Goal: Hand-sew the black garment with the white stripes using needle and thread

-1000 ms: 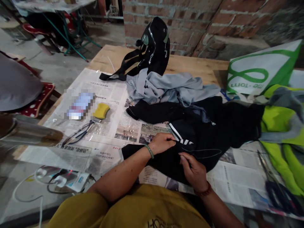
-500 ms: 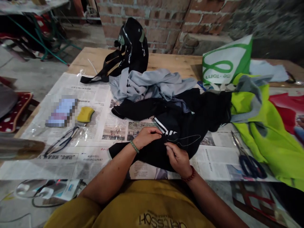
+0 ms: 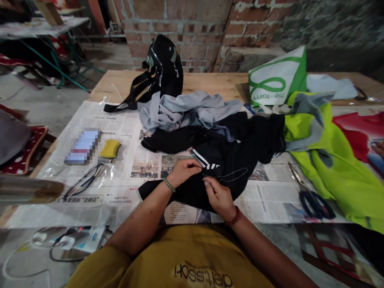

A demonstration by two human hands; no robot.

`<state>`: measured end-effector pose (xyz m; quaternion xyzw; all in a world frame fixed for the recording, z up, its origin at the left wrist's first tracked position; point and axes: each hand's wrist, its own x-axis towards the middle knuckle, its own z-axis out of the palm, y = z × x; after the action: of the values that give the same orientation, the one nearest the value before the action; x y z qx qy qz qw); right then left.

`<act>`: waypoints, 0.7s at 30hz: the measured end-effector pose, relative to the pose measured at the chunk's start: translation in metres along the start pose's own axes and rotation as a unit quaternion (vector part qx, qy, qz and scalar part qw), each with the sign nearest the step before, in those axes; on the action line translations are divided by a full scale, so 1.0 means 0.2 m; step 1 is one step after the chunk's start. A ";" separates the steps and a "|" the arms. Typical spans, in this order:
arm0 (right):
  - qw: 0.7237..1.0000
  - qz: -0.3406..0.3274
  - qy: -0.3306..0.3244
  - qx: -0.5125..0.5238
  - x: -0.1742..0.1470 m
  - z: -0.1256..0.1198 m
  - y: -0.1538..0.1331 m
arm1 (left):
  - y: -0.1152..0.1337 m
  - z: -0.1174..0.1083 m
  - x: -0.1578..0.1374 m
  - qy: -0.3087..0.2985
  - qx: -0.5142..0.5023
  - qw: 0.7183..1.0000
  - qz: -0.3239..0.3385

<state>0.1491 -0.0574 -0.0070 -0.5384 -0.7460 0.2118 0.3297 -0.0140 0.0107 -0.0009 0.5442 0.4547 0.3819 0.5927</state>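
Note:
A black garment (image 3: 240,160) with white-striped trim (image 3: 207,161) lies bunched on the newspaper. My left hand (image 3: 186,173) is closed in a pinch on its cloth, just beside the stripes. My right hand (image 3: 220,197) is closed too, thumb against forefinger, over the same garment. At its fingertips is a tiny thin glint that looks like a sewing needle (image 3: 204,175). A loop of pale thread (image 3: 237,175) trails from there to the right across the black cloth. The two hands are close together but apart.
Scissors (image 3: 315,203) and a yellow-green garment (image 3: 339,164) lie right. Grey cloth (image 3: 192,108), a black bag (image 3: 165,66) and a green-white bag (image 3: 276,80) are behind. Leftward are a phone (image 3: 83,146), a yellow sponge (image 3: 110,149), glasses (image 3: 85,180) and a blurred cylinder (image 3: 33,189).
The head view has shifted slightly, so the table's things sit a little differently in the picture. Both hands keep nearly the same pinch and place on the black garment.

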 end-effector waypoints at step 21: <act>1.000 0.020 -0.008 0.009 0.05 -0.03 -0.02 | 0.06 0.02 -0.04 0.010 0.007 0.999 0.048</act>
<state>0.1496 -0.0496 0.0026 -0.5482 -0.7358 0.2295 0.3245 -0.0110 0.0035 0.0123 0.5658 0.4365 0.4121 0.5653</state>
